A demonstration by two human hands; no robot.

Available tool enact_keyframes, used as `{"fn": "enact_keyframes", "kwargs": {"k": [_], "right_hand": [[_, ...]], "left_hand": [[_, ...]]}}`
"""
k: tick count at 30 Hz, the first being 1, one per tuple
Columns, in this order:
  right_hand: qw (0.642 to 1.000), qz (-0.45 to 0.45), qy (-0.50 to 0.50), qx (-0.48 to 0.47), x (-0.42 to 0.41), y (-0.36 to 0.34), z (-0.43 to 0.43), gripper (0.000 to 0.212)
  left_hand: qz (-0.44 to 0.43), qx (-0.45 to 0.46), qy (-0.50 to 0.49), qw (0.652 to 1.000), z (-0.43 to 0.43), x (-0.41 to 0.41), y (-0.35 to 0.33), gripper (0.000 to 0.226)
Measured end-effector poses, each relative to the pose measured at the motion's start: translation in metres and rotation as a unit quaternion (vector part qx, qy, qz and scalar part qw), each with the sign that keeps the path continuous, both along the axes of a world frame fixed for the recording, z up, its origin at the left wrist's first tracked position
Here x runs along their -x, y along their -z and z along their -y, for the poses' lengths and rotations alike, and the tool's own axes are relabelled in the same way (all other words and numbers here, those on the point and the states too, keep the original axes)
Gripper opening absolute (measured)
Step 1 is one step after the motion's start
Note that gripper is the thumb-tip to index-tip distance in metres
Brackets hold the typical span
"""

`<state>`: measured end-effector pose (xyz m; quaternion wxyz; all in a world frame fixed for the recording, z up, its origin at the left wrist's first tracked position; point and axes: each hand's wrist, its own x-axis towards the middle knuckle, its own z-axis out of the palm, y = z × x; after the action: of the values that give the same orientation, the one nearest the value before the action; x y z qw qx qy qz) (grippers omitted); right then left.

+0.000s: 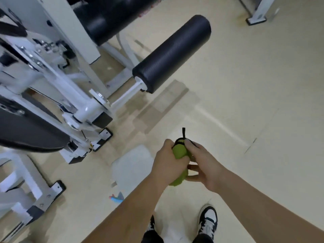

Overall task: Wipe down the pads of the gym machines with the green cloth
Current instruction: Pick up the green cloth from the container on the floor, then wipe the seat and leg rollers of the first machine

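Green microfibre cloth (pixel 178 156), bunched into a tight roll with a black edge loop at its top, held in front of the body between both hands, above the pale cream vinyl floor (pixel 245 85). Left hand (pixel 169 161) closed around the roll's side; right hand (pixel 201 165) pinching it from the other side, thumb on top and lower fingers (pixel 192 167) partly spread. Nearest target: black cylindrical foam roller pad (pixel 172 53) on a white steel machine frame (pixel 82 102), well apart from the cloth and not yet touched. A second black pad (pixel 105 16) lies beyond it.

Judged risks: a cloth left bunched would meet the curved roller along a narrow strip and miss its underside; the dangling loop could snag on frame brackets; a small blue object (pixel 116 198) on the floor near the feet could be stepped on during the approach.
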<state>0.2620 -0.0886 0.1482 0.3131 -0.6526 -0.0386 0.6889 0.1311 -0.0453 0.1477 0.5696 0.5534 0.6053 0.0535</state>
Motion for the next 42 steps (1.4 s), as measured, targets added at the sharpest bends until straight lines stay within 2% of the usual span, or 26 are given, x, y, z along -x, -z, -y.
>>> {"fn": "enact_keyframes", "kwargs": {"k": [5, 9, 13, 18, 20, 23, 27, 31, 33, 34, 38, 40, 42], "right_hand": [[0.994, 0.018, 0.086, -0.068, -0.051, -0.126, 0.045, 0.054], [0.976, 0.043, 0.183, -0.106, -0.076, -0.201, 0.115, 0.044], [0.94, 0.08, 0.307, -0.123, -0.084, -0.24, 0.209, 0.059], [0.895, 0.089, 0.412, -0.147, -0.098, -0.276, 0.364, 0.054], [0.871, 0.103, 0.456, -0.149, -0.103, -0.284, 0.431, 0.047], [0.817, 0.131, 0.548, -0.124, -0.103, -0.291, 0.528, 0.042], [0.718, 0.154, 0.674, -0.076, -0.086, -0.284, 0.665, 0.042], [0.619, 0.161, 0.767, -0.047, -0.068, -0.282, 0.753, 0.034], [0.58, 0.154, 0.799, -0.038, -0.059, -0.28, 0.798, 0.034], [0.57, 0.148, 0.807, -0.037, -0.057, -0.277, 0.815, 0.036], [0.559, 0.138, 0.818, -0.002, -0.054, -0.266, 0.87, 0.047], [0.533, 0.147, 0.832, 0.037, -0.053, -0.262, 0.893, 0.038], [0.514, 0.156, 0.84, 0.077, -0.054, -0.258, 0.915, 0.025]], "left_hand": [[0.074, 0.004, 0.031, 0.997, 0.034, -0.053, -0.145, 0.034], [0.128, 0.047, 0.104, 0.985, 0.073, -0.075, -0.226, 0.034], [0.119, 0.083, 0.185, 0.972, 0.136, -0.101, -0.27, 0.064], [0.125, 0.091, 0.363, 0.919, 0.259, -0.157, -0.298, 0.043], [0.122, 0.07, 0.429, 0.892, 0.317, -0.181, -0.303, 0.04], [0.117, 0.034, 0.54, 0.833, 0.408, -0.213, -0.307, 0.041], [0.111, 0.119, 0.639, 0.751, 0.552, -0.233, -0.305, 0.045], [0.069, 0.149, 0.738, 0.654, 0.646, -0.24, -0.3, 0.054], [0.058, 0.141, 0.76, 0.632, 0.695, -0.245, -0.298, 0.044], [0.058, 0.135, 0.761, 0.631, 0.712, -0.248, -0.295, 0.041], [0.044, 0.135, 0.755, 0.64, 0.785, -0.262, -0.285, 0.045], [0.024, 0.139, 0.76, 0.635, 0.818, -0.269, -0.276, 0.037], [0.018, 0.135, 0.784, 0.606, 0.847, -0.277, -0.266, 0.018]]}}
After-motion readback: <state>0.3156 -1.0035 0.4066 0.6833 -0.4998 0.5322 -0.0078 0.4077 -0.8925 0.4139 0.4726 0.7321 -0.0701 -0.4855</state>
